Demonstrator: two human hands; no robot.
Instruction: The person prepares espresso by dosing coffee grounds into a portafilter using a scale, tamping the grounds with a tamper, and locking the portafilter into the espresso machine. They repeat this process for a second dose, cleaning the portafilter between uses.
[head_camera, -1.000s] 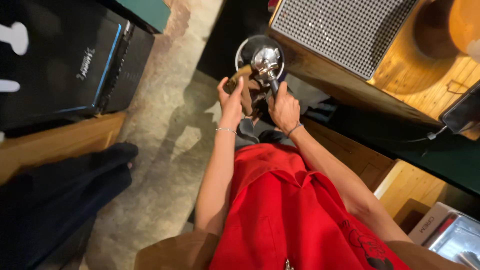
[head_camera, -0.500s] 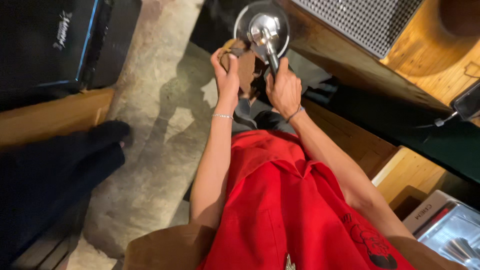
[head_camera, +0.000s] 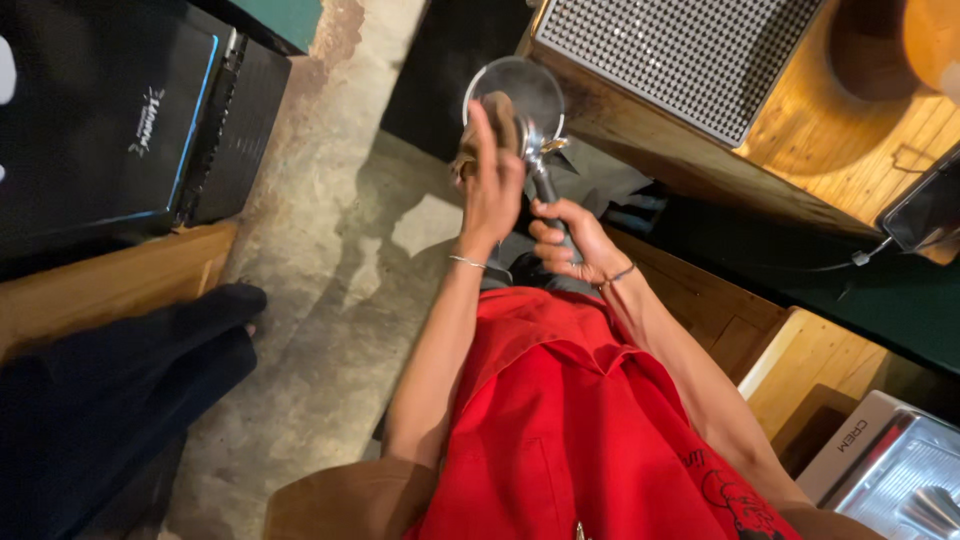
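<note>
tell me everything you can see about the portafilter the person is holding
The portafilter is a round, shiny metal basket with a dark, straight handle running down toward the person. It is held out over the floor, beside the edge of the wooden counter. The right hand grips the handle. The left hand presses a brownish cloth against the basket, covering part of its rim. Whether the basket holds anything cannot be seen.

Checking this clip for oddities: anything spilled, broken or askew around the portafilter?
Nothing stands out. The right hand grips the portafilter handle; the left hand presses a brown cloth into its basket. No spill shows on the floor.
</note>
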